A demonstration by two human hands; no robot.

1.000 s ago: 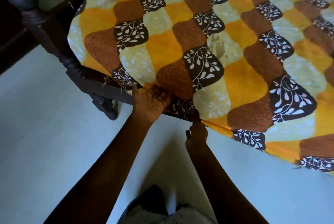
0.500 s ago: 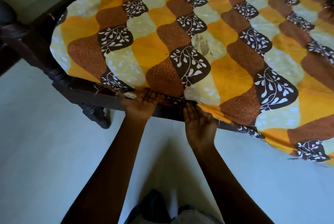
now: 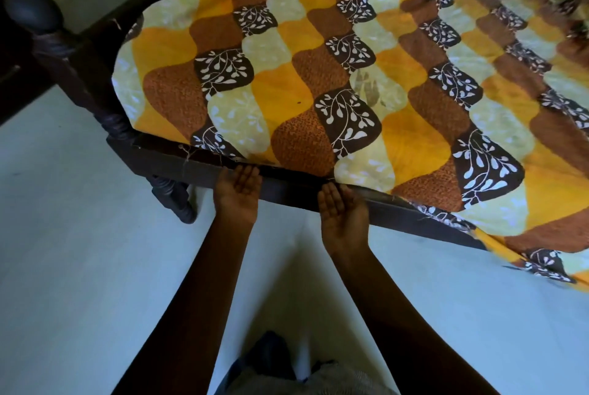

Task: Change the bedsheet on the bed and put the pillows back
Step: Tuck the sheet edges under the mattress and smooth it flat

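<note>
Head view: the patterned orange, brown and cream bedsheet (image 3: pixel 318 91) covers the mattress across the middle and right of the frame. The dark wooden bed frame (image 3: pixel 414 219) runs diagonally below it, from the bedpost (image 3: pixel 32 12) at upper left toward the lower right.

A second ago the left hand (image 3: pixel 237 193) was clenched on the sheet's hanging edge and the right hand (image 3: pixel 342 216) pinched the cloth just below the rail. Half a second ago both had turned palm-up and were pushing in. Now both lie palm-up with straight, released fingers (image 3: pixel 247 173) grasping nothing, their tips at the seam where the sheet meets the rail. They have also moved further apart along it. Whether the tips are under the mattress cannot be told.

The cloth has changed as well. The flap that hung over the rail near the corner is gone, and the wood shows bare from the corner to the right hand. From this I judge that stretch of the sheet to be tucked in.

Further right the sheet is not tucked. Its loose edge (image 3: pixel 541 267) spills over the rail toward the pale floor (image 3: pixel 79 267) at the lower right of the frame. The tucking is probably only partly done on this side, and the likely next stretch lies to the right. No pillows are in view, so that part of the task looks untouched.
</note>
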